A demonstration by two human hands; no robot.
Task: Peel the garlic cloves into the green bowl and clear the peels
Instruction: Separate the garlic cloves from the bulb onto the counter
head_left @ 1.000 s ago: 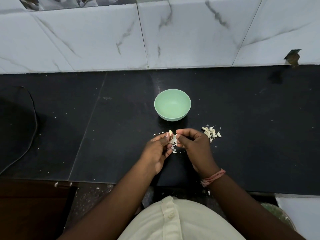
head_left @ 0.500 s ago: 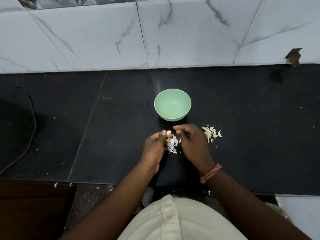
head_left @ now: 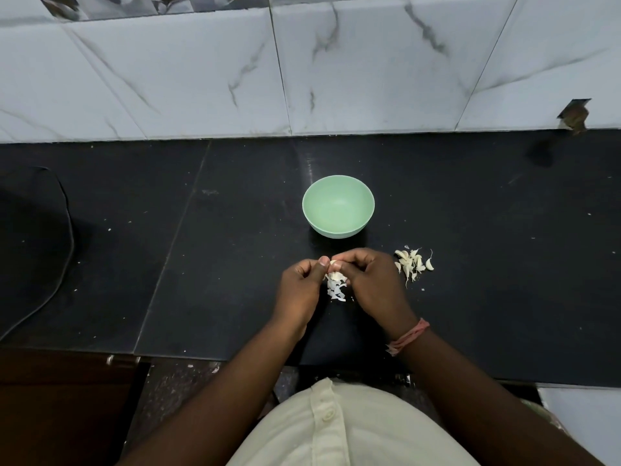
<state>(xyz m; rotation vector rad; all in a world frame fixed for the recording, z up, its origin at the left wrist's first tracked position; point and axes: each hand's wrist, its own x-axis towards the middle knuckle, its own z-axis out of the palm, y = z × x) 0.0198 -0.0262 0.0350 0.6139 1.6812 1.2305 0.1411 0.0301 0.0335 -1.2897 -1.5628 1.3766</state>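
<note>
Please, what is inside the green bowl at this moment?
The green bowl looks empty: its pale inside shows with no garlic in it. Only the near inner wall, below the rim, is hidden from this view.

White marble-veined wall tiles [head_left: 201, 79] back a black stone counter [head_left: 487, 264].

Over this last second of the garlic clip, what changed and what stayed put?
Little changed. Both hands, left hand and right hand, keep pinching the garlic clove, edging slightly toward the green bowl. The peels below them have spread on the counter. The bowl, seemingly empty, and the garlic pile stayed put.
</note>
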